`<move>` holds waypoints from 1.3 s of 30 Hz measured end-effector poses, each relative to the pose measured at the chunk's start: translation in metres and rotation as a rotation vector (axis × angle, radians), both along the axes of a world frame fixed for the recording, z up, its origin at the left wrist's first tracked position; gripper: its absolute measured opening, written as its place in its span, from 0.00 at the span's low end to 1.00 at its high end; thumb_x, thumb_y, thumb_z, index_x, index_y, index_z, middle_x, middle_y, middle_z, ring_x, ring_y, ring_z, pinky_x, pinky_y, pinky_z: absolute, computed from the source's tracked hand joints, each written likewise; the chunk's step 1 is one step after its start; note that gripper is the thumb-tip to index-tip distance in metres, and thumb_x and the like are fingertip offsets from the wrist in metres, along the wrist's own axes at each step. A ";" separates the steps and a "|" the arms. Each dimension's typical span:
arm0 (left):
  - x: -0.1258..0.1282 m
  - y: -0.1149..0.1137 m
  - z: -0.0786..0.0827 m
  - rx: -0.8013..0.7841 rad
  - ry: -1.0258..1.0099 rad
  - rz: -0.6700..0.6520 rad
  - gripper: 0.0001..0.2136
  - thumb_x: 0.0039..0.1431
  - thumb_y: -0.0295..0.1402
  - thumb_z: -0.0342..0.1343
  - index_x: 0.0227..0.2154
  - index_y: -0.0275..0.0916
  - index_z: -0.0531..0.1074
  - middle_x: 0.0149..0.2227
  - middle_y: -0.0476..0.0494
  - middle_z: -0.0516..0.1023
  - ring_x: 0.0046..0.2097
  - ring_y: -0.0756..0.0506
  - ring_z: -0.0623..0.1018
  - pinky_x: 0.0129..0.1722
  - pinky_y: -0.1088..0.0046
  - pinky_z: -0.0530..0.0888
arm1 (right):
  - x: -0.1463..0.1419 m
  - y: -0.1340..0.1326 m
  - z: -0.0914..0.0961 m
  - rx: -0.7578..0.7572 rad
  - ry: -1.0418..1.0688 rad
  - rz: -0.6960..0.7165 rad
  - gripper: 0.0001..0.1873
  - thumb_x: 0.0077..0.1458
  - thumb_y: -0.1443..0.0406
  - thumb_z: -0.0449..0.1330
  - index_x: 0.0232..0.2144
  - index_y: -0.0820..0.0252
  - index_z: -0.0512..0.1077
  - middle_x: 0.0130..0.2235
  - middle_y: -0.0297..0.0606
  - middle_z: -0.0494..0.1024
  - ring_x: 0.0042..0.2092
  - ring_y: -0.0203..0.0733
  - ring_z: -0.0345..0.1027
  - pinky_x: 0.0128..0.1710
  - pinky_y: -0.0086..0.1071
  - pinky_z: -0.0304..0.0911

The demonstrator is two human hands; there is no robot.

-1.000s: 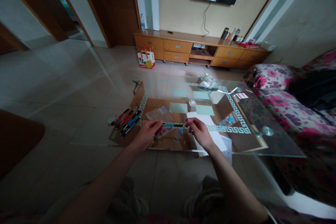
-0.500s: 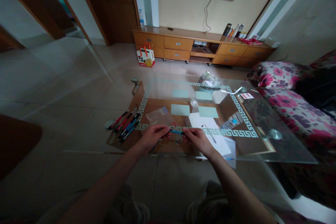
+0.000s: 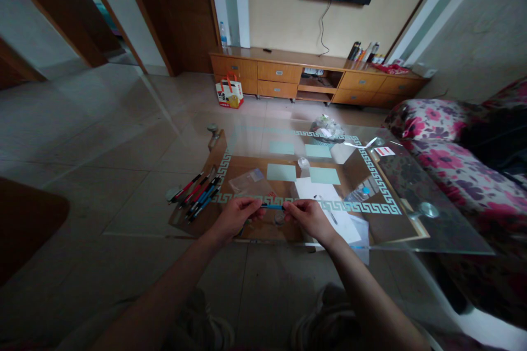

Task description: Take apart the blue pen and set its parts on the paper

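A: Fingertips of the left hand [image 3: 237, 215] and right hand [image 3: 308, 216] pinch opposite ends of a blue pen [image 3: 272, 207], level above the glass table [image 3: 411, 230].

B: More pens [image 3: 196, 192] lie left; tiled floor [image 3: 102, 137], wooden cabinet [image 3: 288, 71] beyond.

Dim, perhaps window-lit room; edges warped, soft.

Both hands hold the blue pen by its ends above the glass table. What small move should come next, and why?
Probably press the two ends together. The left hand and right hand pinch the blue pen level between them, with only a short part showing, above the glass table. Whether the pen is in two parts is too small to tell.
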State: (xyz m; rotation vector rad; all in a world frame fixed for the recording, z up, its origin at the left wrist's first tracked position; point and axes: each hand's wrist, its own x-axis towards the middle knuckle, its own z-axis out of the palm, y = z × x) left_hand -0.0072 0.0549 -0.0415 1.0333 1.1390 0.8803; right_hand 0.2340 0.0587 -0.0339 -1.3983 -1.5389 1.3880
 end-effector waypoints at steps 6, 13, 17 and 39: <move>0.001 -0.001 0.008 0.033 0.039 -0.006 0.19 0.57 0.47 0.61 0.35 0.33 0.79 0.33 0.39 0.82 0.32 0.47 0.79 0.34 0.73 0.72 | 0.000 -0.001 0.006 -0.019 0.078 0.002 0.25 0.53 0.46 0.62 0.29 0.63 0.80 0.26 0.37 0.80 0.26 0.36 0.66 0.27 0.28 0.57; 0.001 -0.001 0.010 0.032 0.053 0.015 0.18 0.56 0.47 0.61 0.34 0.33 0.79 0.31 0.39 0.82 0.31 0.47 0.78 0.32 0.73 0.71 | 0.000 0.000 0.006 -0.022 0.066 0.002 0.25 0.52 0.46 0.63 0.28 0.64 0.80 0.26 0.37 0.79 0.26 0.35 0.66 0.27 0.28 0.57; 0.000 -0.001 0.008 0.029 0.055 0.030 0.18 0.56 0.47 0.61 0.34 0.34 0.80 0.31 0.40 0.82 0.31 0.47 0.78 0.32 0.73 0.71 | 0.000 0.001 0.004 -0.006 0.027 -0.005 0.25 0.51 0.45 0.63 0.29 0.64 0.80 0.27 0.38 0.80 0.27 0.37 0.67 0.27 0.29 0.58; -0.002 0.000 0.008 -0.096 -0.182 0.097 0.17 0.53 0.45 0.66 0.33 0.32 0.78 0.32 0.39 0.82 0.32 0.49 0.78 0.34 0.74 0.72 | 0.000 0.000 0.025 -0.107 0.300 -0.181 0.24 0.46 0.53 0.70 0.41 0.62 0.75 0.34 0.38 0.79 0.28 0.33 0.67 0.25 0.27 0.56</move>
